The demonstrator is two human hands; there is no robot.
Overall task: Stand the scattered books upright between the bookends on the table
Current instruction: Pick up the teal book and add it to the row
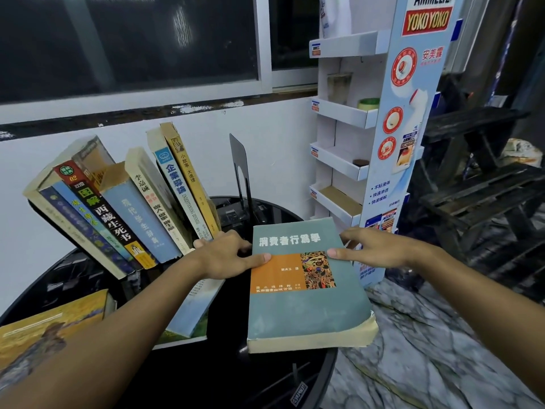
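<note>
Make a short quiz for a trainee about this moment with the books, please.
1. True or false: the teal book already stands in the row of books.
2. Look at the left hand and the right hand. Which holds the teal book? A) only the left B) only the right C) both
3. Fill in: the black bookend stands on the ____ side of the row.

Key: 1 false; 2 C; 3 right.
</note>
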